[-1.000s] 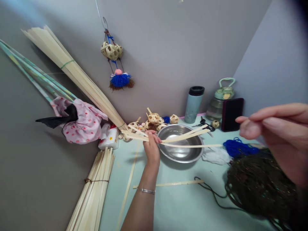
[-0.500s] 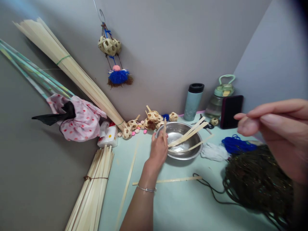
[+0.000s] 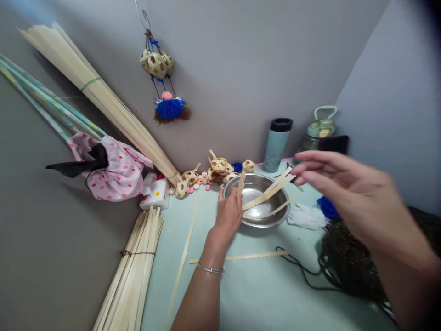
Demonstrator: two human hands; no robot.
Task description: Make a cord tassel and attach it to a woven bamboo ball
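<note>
My left hand (image 3: 230, 209) is closed around pale bamboo strips (image 3: 263, 197) at the left side of a steel bowl (image 3: 265, 224). One short strip end sticks up past its fingers; the longer ends fan out to the right over the bowl. The bowl's inside looks wet and shiny. Just right of the upper strip ends hovers my right hand (image 3: 347, 193), thumb and forefinger a little apart, with nothing visible between them. A contact between its fingertips and the strips cannot be made out.
Bundled strips (image 3: 129, 271) lie at the left; a taller bundle (image 3: 103, 101) leans on the wall. Woven balls (image 3: 219, 164), a tumbler (image 3: 277, 145) and a water bottle (image 3: 322, 128) line the back. White cloth (image 3: 308, 216) and dark cord (image 3: 351, 262) lie right.
My right hand has moved left from the right edge to the strip ends, now covering part of the phone and blue yarn. My left hand stays nearly still, still gripping the strips.
</note>
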